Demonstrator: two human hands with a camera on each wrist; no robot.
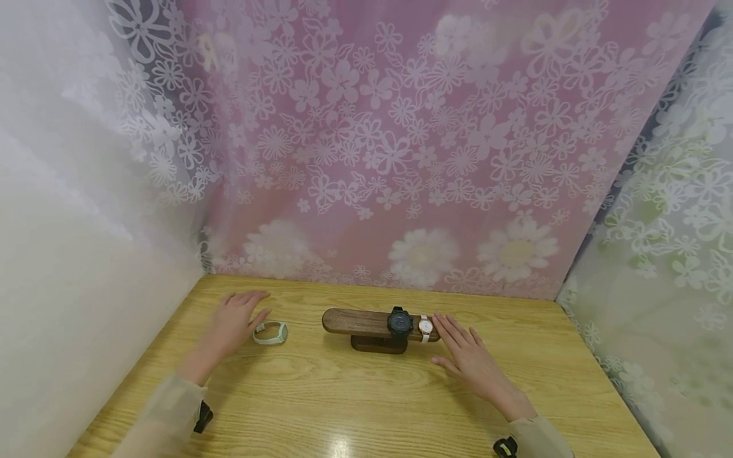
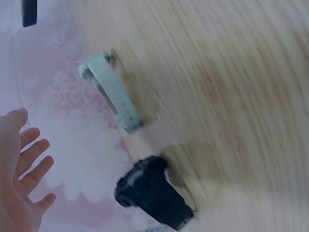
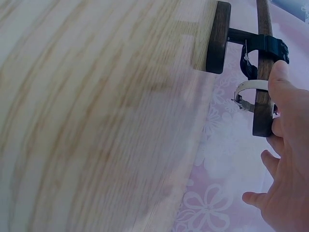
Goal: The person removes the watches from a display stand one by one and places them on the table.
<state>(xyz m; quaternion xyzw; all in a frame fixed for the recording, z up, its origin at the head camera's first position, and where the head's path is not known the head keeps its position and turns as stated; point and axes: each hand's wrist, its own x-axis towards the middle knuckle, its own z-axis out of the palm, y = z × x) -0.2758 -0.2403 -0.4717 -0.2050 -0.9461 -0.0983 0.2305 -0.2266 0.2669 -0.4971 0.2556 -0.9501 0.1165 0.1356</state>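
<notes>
A brown wooden stand carries a black watch and a white-banded watch at its right part. My right hand is at the stand's right end, fingers extended; in the right wrist view the thumb of this hand overlaps the bar near the black watch. My left hand hovers with nothing in it beside a mint-green watch on the table. In the left wrist view, another black watch lies near the mint-green watch; the head view does not show it.
The wooden table runs back to a pink flowered curtain. A white wall borders it on the left, and a pale flowered curtain on the right.
</notes>
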